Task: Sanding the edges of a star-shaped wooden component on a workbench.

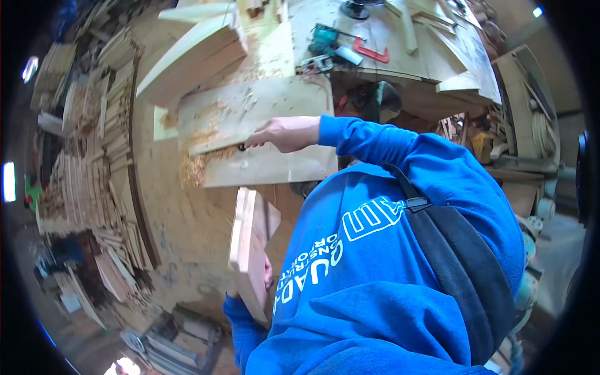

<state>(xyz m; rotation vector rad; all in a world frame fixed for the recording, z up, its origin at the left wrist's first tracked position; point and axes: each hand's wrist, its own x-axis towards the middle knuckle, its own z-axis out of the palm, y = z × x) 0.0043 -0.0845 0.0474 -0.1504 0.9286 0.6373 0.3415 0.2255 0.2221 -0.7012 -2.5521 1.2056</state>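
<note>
My right hand (276,134) reaches over a flat pale machine table (290,164), its fingers curled at the dark end of a slim pale strip (215,144). The strip lies low among wood shavings (194,168), and my fingers partly hide its end. At my left side, my left hand (268,272) grips a thick shaped wooden piece (248,248) against my body. That piece stands on edge, with a stepped profile along its narrow side. Most of my left hand is hidden behind it.
Curved wooden pieces (197,56) are stacked beyond the table. A workbench (398,61) carries a green power tool (323,38) and a red clamp (372,50). Long stacks of timber (117,112) line the far side. A grey machine (173,342) stands low on my left.
</note>
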